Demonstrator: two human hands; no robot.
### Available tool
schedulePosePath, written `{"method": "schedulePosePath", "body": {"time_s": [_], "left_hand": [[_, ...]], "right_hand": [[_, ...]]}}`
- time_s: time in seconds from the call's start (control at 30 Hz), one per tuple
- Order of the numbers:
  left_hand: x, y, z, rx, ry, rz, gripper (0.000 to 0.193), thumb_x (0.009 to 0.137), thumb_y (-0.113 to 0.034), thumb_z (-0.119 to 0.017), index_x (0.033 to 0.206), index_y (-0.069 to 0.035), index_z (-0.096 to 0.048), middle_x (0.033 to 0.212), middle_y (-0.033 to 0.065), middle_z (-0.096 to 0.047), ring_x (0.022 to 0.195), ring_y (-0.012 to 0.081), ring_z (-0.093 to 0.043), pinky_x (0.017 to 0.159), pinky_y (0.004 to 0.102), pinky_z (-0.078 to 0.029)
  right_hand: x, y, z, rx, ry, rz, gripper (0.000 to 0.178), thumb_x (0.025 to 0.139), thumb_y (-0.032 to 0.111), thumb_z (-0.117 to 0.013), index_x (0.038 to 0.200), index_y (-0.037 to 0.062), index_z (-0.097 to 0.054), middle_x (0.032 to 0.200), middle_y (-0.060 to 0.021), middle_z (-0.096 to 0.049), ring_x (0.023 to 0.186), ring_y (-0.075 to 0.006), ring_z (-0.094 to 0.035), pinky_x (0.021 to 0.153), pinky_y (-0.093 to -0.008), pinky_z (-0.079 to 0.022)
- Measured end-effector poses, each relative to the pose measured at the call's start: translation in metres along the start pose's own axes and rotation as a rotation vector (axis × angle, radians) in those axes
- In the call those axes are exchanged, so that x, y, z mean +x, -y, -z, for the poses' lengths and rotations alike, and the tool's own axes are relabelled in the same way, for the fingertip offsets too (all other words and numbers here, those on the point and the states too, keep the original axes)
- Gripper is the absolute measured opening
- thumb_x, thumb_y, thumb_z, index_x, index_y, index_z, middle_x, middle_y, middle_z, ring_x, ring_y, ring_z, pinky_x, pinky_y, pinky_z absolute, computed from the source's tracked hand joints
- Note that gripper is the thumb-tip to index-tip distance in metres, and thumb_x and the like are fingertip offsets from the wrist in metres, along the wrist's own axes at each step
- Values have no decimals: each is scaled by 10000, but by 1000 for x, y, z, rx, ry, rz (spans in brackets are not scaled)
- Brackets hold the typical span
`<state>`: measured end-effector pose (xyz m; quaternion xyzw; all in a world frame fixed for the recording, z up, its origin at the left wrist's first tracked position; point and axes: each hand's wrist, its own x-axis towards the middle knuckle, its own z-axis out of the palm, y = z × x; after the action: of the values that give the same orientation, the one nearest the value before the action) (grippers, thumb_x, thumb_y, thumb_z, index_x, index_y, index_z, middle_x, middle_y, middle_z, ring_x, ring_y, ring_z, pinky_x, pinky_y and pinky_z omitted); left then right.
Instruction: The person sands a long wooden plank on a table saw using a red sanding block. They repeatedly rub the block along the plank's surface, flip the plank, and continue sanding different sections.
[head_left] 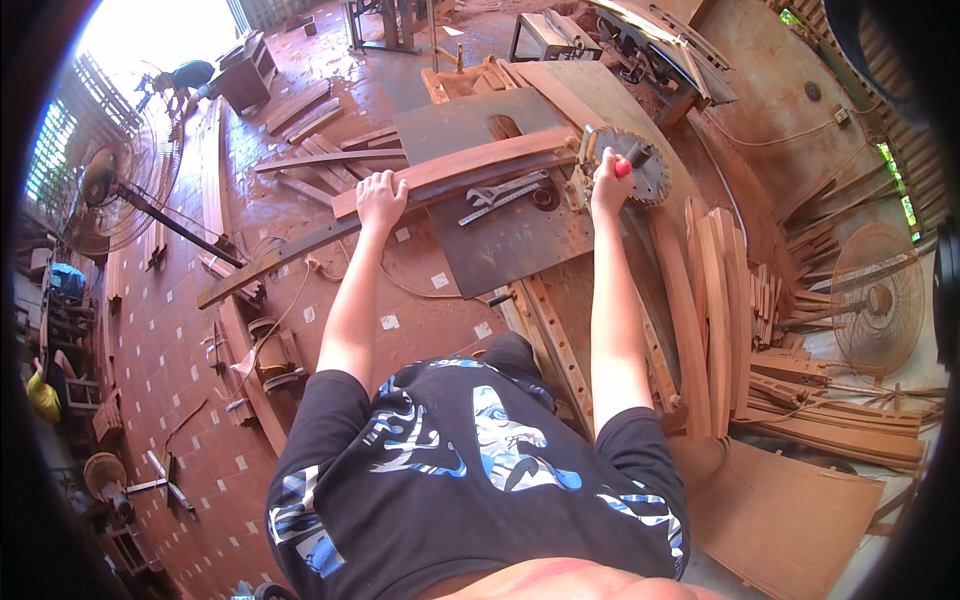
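My left hand point(381, 203) is closed over the near-left end of a long reddish wooden piece point(480, 164), which lies across a dark metal tabletop point(500, 250). My right hand point(608, 187) is closed by a red knob point(623, 168) and seems to grip it, though the palm side is hidden. Right beside that hand stands a toothed circular saw blade point(654, 182), in front of a dark spindle. An adjustable wrench point(508, 189) and another flat metal tool rest on the tabletop between my arms. Alongside the wood runs a long straight bar point(280, 265), reaching out to the left.
Curved wooden pieces point(715, 310) lean at the right, beside more stacked timber point(840, 415). Fans stand at the left point(100, 180) and right point(875, 300). Boards point(310, 120) and a cable point(290, 310) lie on the tiled floor. A brown panel point(790, 510) lies at the lower right.
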<state>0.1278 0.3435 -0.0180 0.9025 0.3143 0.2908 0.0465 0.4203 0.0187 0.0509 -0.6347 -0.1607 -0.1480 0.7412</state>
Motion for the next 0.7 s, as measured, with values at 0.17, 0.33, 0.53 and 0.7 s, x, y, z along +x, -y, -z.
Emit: {"method": "schedulePosePath", "body": {"time_s": [0.17,0.33,0.53,0.7], "left_hand": [[-50,-24,25,11,1,21,421,963,-399,-594,1177,-47,-683,1143,137,-695,1157,314,-617,1084,446,-421],[-95,-52,48,13,-3,26,435,963,-386,-594,1205,-32,-671,1176,147,-687,1180,321,-605,1111,453,-402],[-144,-80,71,-40,-43,-21,429,952,-351,-609,1202,-8,-669,1144,158,-685,1168,317,-605,1117,467,-396],[-179,-103,92,-14,-20,4,400,945,-338,-616,1172,-12,-668,1121,158,-678,1137,322,-605,1082,465,-411]], "right_hand": [[-38,49,35,141,-4,-138,422,1036,193,-654,673,125,-450,618,77,-422,532,-30,-373,496,-253,-273],[-64,71,80,166,-63,-128,437,1036,201,-659,673,144,-423,591,81,-410,498,-26,-362,471,-252,-252],[-93,96,132,157,-88,-109,443,1045,194,-646,681,149,-399,590,79,-389,493,-34,-358,468,-257,-251],[-117,115,164,97,-110,-138,419,1054,195,-633,698,135,-419,590,46,-443,498,-56,-388,483,-262,-284]]}}
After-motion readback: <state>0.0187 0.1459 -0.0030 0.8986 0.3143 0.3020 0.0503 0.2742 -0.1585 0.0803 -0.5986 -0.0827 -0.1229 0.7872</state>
